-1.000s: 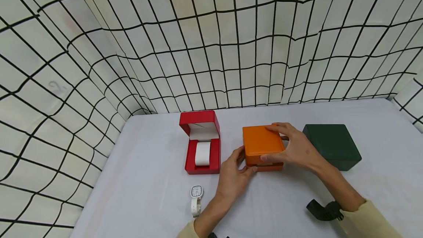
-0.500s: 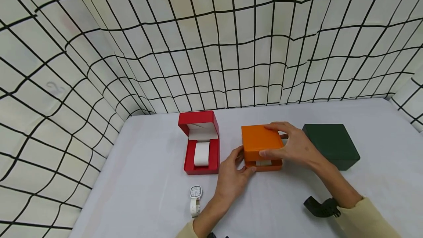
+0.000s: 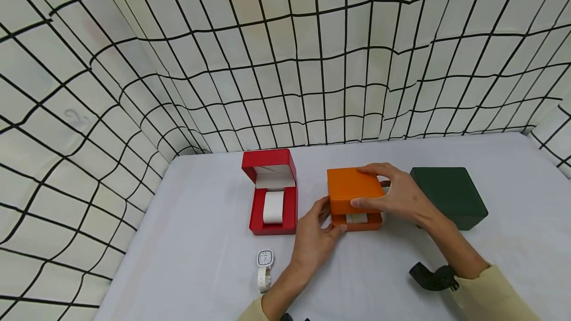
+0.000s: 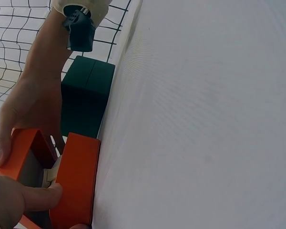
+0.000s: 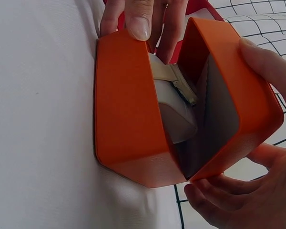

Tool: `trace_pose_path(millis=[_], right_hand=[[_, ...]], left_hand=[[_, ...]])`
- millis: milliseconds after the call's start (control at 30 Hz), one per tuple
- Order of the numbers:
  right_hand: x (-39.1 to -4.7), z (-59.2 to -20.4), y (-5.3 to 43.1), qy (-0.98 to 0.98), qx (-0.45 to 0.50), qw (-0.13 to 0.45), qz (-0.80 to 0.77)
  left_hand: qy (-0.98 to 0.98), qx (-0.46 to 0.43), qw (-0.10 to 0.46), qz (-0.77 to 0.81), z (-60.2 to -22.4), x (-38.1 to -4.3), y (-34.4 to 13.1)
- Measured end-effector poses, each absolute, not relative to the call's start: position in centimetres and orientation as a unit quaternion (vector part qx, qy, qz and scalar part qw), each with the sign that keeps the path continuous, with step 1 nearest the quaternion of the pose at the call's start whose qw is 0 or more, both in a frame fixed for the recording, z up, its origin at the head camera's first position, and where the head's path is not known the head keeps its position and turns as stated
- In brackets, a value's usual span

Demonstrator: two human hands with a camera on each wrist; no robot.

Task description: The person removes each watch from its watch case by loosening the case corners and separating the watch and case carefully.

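An orange watch box (image 3: 354, 189) stands on the white-covered table with its lid partly raised, hinged at the back. My left hand (image 3: 314, 239) grips the lower half, thumb on the front rim and fingers along the left side. The lid is held by my right hand (image 3: 399, 197), thumb on its front and fingers over the top. Through the gap, the right wrist view shows a pale cushion (image 5: 174, 117) wearing a watch with a cream strap (image 5: 163, 71). A white wristwatch (image 3: 265, 258) lies on the table beside my left forearm.
Left of the orange box stands an open red watch box (image 3: 256, 212) holding a white cushion (image 3: 273, 207). A closed dark green box (image 3: 448, 194) is to the right, behind my right wrist. Black grid netting (image 3: 303, 63) over white sheeting walls the back and sides.
The orange lid has lifted at the front under my right hand, from nearly closed to a gap that shows the pale cushion. My left hand stays on the base.
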State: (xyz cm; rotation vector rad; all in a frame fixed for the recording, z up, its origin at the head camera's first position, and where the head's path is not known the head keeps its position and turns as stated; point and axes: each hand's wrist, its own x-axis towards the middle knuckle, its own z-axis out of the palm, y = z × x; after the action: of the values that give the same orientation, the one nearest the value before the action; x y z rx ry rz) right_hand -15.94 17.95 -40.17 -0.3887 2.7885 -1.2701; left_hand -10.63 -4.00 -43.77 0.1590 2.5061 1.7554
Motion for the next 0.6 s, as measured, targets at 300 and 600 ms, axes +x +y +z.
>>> trace_pose_path(millis=[300,600], right_hand=[[-16.31,-39.79,17.99,0.902,-0.123,0.043,-0.41],[-16.65,-39.33,18.05,0.899,-0.11,0.069,-0.418]], left_hand=[[0.816,0.052,0.042,0.574,-43.76,-10.64,-4.08],[0.818,0.051,0.035,0.572,-43.81,-10.66,-4.07]])
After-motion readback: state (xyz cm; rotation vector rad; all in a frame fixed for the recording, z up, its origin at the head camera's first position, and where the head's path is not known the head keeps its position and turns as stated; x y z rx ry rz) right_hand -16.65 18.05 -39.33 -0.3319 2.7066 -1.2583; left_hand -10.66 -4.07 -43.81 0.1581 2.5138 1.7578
